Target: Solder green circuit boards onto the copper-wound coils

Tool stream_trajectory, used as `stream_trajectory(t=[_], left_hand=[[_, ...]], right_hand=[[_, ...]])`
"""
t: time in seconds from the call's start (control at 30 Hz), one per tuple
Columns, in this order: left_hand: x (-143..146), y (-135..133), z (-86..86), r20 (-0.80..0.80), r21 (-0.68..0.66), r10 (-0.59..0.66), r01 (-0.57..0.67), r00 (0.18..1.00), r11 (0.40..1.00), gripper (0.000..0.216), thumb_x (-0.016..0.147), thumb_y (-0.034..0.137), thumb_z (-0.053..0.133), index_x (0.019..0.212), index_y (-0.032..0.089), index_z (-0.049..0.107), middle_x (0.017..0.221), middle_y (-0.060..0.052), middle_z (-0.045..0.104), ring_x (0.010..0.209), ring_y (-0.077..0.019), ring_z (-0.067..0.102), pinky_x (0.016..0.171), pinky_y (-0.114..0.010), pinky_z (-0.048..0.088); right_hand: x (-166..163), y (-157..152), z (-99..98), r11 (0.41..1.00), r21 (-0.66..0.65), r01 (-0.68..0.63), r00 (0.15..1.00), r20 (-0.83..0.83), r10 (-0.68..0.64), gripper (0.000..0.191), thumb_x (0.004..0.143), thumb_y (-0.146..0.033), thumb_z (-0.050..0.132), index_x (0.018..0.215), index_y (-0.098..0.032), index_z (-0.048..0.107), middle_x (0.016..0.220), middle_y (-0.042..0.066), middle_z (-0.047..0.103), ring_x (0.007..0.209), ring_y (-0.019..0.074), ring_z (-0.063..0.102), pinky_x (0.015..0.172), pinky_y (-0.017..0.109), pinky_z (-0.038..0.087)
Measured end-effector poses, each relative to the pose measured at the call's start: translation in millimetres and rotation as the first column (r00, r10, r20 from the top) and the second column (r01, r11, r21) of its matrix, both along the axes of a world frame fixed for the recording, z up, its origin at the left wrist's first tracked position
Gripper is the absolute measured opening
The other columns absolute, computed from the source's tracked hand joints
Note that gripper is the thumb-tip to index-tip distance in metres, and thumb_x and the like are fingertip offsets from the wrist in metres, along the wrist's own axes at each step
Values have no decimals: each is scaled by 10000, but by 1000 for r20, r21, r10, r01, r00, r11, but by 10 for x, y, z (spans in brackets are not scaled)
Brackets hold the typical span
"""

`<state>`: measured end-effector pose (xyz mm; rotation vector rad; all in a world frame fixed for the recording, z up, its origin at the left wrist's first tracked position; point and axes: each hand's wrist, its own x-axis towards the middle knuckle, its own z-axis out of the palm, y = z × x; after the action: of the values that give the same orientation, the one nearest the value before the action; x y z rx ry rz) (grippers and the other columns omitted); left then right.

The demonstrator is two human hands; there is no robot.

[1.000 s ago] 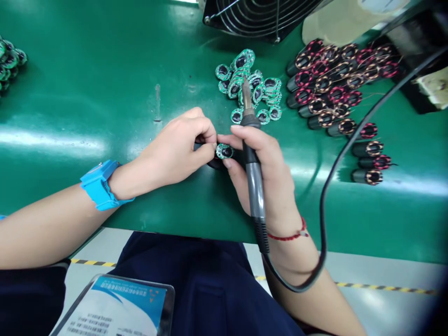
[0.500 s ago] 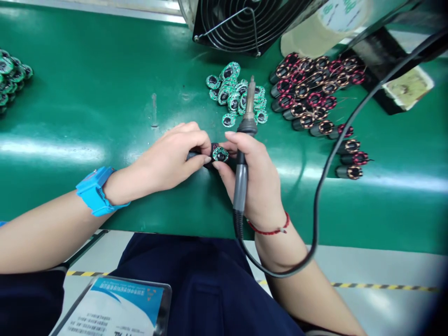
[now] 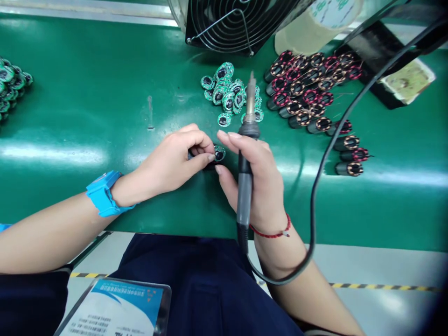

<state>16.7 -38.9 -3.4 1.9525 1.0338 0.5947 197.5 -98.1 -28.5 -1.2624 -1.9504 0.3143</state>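
Observation:
My left hand is closed in a pinch on a small black coil part with a round green circuit board on its end, held just above the green bench top. My right hand grips a soldering iron along the palm, tip pointing away from me, while its thumb and fingers also touch the small board. A blue wrist strap sits on my left wrist. The iron's black cord loops off to the upper right.
A heap of round green boards lies just beyond my hands. To its right lie several black coils with red and copper windings. A black fan and a tape roll stand at the back. More green boards sit far left.
The view has tilted down a little. My hands stay together on the small board, and the soldering iron has swung more upright in my right hand.

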Motion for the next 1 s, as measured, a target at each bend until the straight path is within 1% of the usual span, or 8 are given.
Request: stream_trajectory(t=[0.13,0.37,0.5,0.6,0.73,0.8,0.9,1.0], left_hand=[[-15,4,-11,-4,-16,6,-6,1000,1000,115,867,86,598,788,154,647,775,14,592,672,-83,510,617,-229,430],[-27,9,4,-49,-22,40,-41,998,999,114,868,87,586,799,155,646,783,12,596,656,-80,502,609,-238,422],[-8,7,10,-71,-1,55,-55,996,999,150,870,79,555,758,159,616,757,14,564,640,-83,483,601,-254,407],[8,5,11,-82,-3,61,-62,995,998,162,858,75,537,745,172,602,765,13,569,645,-91,486,607,-264,413],[22,10,18,-121,0,72,-72,990,997,169,858,81,521,738,181,584,774,5,581,657,-101,487,623,-275,421],[26,13,22,-144,6,71,-71,987,997,164,858,85,523,739,183,581,770,4,581,659,-106,487,633,-284,424],[30,14,27,-166,9,70,-69,984,998,162,862,95,531,736,183,581,756,4,575,650,-108,483,628,-289,422],[30,9,30,-166,5,74,-74,983,997,164,861,94,536,730,183,581,750,8,566,633,-101,475,604,-288,407]], right_hand=[[-8,-30,31,1000,15,-12,1000,20,12,570,921,-219,574,1424,-419,395,1207,-3,719,1136,251,659,934,451,545],[-24,-34,57,999,11,44,999,7,-45,472,912,-164,584,1330,-369,502,1090,-31,761,1012,193,701,907,396,554],[-34,-54,52,999,9,46,996,-78,-46,458,933,-159,558,1352,-339,511,1073,-39,775,1050,189,713,925,413,570],[-42,-80,43,993,-24,114,967,-226,-117,435,972,-231,531,1382,-375,507,1119,-41,752,1000,193,741,944,447,591],[-52,-94,41,975,26,222,893,-407,-193,329,966,-380,574,1290,-361,624,1208,-6,670,792,143,743,739,354,637],[-54,-84,50,961,74,268,865,-457,-206,303,960,-442,574,1217,-320,679,1105,0,680,706,112,719,608,288,606],[-53,-72,76,920,160,359,838,-490,-242,297,959,-479,563,1072,-265,735,860,-6,697,541,80,655,424,212,480],[-44,-83,108,894,197,403,843,-460,-279,318,958,-478,565,947,-218,748,676,-8,663,476,81,622,359,191,381]])
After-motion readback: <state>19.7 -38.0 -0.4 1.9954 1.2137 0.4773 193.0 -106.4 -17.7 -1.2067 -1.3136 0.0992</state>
